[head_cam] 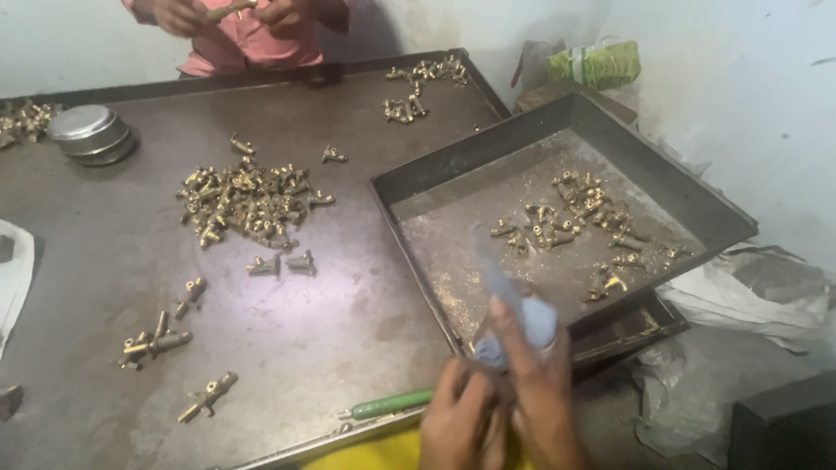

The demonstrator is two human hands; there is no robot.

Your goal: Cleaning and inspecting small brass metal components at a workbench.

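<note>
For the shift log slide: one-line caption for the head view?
Both hands work a blue cloth beside a tray of brass fittings.

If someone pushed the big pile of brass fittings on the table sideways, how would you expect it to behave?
The pile of brass fittings would probably scatter rather than slide as one, since the pieces lie loose. Each looks solid metal, so likely heavy for its size. Their side stubs should stop them rolling far on the metal table.
</note>
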